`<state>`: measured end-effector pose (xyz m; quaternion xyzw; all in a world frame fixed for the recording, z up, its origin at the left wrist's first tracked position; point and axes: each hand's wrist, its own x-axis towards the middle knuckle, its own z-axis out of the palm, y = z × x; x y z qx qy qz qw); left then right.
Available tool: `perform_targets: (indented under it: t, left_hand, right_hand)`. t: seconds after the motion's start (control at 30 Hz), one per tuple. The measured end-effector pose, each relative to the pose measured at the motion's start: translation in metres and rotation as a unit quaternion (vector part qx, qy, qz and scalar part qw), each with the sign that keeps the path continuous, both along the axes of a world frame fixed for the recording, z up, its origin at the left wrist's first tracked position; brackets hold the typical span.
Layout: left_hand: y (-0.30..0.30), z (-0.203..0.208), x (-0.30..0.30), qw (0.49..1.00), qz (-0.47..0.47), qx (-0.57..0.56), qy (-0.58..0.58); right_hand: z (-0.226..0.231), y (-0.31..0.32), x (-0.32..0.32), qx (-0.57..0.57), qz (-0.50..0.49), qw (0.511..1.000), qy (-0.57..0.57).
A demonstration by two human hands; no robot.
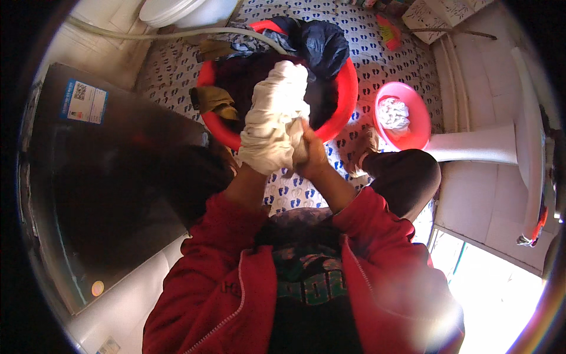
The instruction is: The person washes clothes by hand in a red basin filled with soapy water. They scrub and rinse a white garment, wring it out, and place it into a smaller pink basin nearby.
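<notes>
A bunched white cloth garment (pixel 274 118) covers my left hand, which is inside it. Only my left forearm (pixel 245 187) shows below the cloth, and the fingers are hidden. My right hand (pixel 311 152) grips the lower right side of the garment, thumb up against the fabric. Both hands are over the near rim of a large red basin (pixel 349 97). Dark wet-looking clothes (pixel 236 76) fill the basin, and an olive-brown cloth (pixel 215 103) hangs over its left rim. A black plastic bag or shiny dark cloth (pixel 324 47) lies at the far right of the basin.
A pink basin (pixel 421 106) holding a crumpled white cloth (pixel 393 114) stands to the right, beside a white pedestal sink (pixel 477 143). At left is a dark-fronted appliance (pixel 106 177). A pale hose (pixel 177 35) runs into the red basin, near a white bucket (pixel 165 12).
</notes>
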<state>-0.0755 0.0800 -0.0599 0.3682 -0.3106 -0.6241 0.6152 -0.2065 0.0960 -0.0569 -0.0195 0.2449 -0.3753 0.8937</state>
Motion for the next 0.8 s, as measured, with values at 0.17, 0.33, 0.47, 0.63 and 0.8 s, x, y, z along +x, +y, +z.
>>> perform_targets:
  t: [0.17, 0.33, 0.47, 0.63, 0.8]
  left_hand:
    - [-0.014, 0.024, -0.010, 0.998, -0.023, 0.022, -0.059]
    - [-0.032, 0.006, -0.010, 0.942, -0.101, 0.022, 0.320]
    - [-0.010, 0.010, -0.021, 0.936, -0.025, 0.130, 0.326]
    - [-0.017, 0.029, -0.027, 0.924, -0.091, 0.071, 0.366]
    - [-0.003, -0.006, 0.014, 0.995, -0.046, -0.028, 0.089]
  right_hand:
    - [0.021, -0.028, 0.002, -0.201, -0.034, 0.953, 0.226]
    - [0.027, -0.004, 0.000, -0.404, -0.053, 0.770, 0.490]
    - [0.022, -0.056, -0.006, -0.373, -0.074, 0.710, 0.593]
    - [0.023, -0.063, -0.025, -0.383, -0.078, 0.733, 0.557]
    - [0.072, 0.013, 0.009, -0.592, -0.061, 0.580, 0.556]
